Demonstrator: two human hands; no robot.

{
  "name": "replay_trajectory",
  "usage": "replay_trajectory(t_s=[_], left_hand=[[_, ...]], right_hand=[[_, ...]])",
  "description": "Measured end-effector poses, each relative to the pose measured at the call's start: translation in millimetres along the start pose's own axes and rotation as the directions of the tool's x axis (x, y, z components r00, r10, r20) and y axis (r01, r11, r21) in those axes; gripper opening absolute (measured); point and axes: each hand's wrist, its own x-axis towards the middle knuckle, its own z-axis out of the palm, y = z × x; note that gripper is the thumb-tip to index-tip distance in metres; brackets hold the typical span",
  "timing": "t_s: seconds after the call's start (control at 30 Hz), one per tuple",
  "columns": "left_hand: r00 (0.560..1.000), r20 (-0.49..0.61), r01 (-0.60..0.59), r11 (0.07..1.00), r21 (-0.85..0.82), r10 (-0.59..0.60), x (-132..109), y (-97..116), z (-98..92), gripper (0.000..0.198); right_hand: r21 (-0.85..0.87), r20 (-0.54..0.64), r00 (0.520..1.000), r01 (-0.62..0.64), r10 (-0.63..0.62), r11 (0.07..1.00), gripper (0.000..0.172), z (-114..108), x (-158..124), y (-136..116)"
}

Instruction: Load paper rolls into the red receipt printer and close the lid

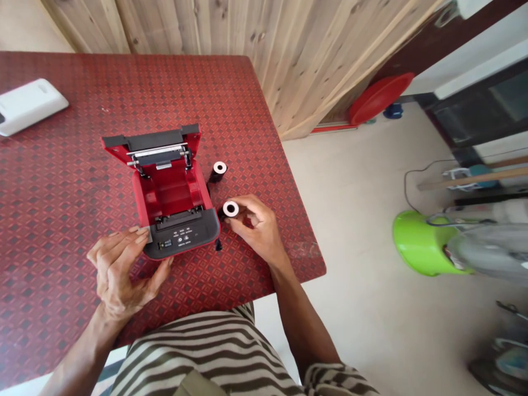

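Note:
A red and black printer [175,187] stands on the red patterned table with its lid raised, showing a hollow red bay inside. My left hand [124,269] grips the printer's near left corner, fingers on top and thumb at the front edge. To the right of the printer, my right hand [256,225] holds a small paper roll [230,209] between thumb and fingers, its white end facing up. A second roll [220,168] stands on the table just behind it, touched by neither hand.
The table [165,82] ends at the right, above a pale floor. A white device [33,107] lies at its far left. Wooden panelling [231,33] rises behind. On the floor are a green bucket [416,242] and a red basin [379,99].

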Motion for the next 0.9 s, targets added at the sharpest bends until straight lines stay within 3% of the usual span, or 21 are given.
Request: replay_trajectory(t_s=[0.13, 0.3, 0.4, 0.47, 0.57, 0.7, 0.83, 0.9], left_hand=[[0.998, 0.025, 0.065, 0.998, -0.022, -0.065, 0, 2, -0.9, 0.062], [1.0, -0.03, -0.009, 0.998, -0.056, 0.008, 1, 0, 1.5, 0.08], [1.0, -0.023, -0.022, 0.999, -0.043, 0.021, 2, 0, 2.3, 0.084], [0.999, -0.034, -0.027, 0.999, -0.035, 0.026, 2, -1, 2.3, 0.084], [1.0, -0.025, -0.017, 1.0, -0.014, 0.016, 2, -1, 2.0, 0.079], [1.0, -0.009, -0.007, 1.0, -0.016, 0.007, 2, -2, 2.0, 0.074], [1.0, -0.009, 0.006, 0.999, -0.041, -0.007, 1, -2, 3.0, 0.076], [1.0, -0.009, 0.012, 0.999, -0.044, -0.012, 0, -1, 3.4, 0.078]], right_hand=[[-0.092, 0.082, 0.996, 0.024, -0.017, 0.995, 0.026, 3, -5, 3], [-0.111, 0.277, 0.957, -0.051, 0.08, 0.992, 0.043, -31, 10, -6], [-0.16, 0.179, 0.982, -0.031, 0.06, 0.987, 0.027, -44, 36, -1], [-0.152, 0.068, 0.998, -0.008, 0.019, 0.988, 0.028, -39, 59, 9], [-0.12, 0.081, 0.997, 0.002, 0.007, 0.993, 0.046, -17, 88, 29], [-0.097, 0.108, 0.994, 0.011, 0.0, 0.995, 0.033, 0, 101, 40], [0.109, 0.169, 0.985, -0.002, -0.017, 0.994, 0.037, -24, 88, 3], [0.179, 0.339, 0.937, 0.018, -0.079, 0.984, 0.044, -38, 80, -30]])
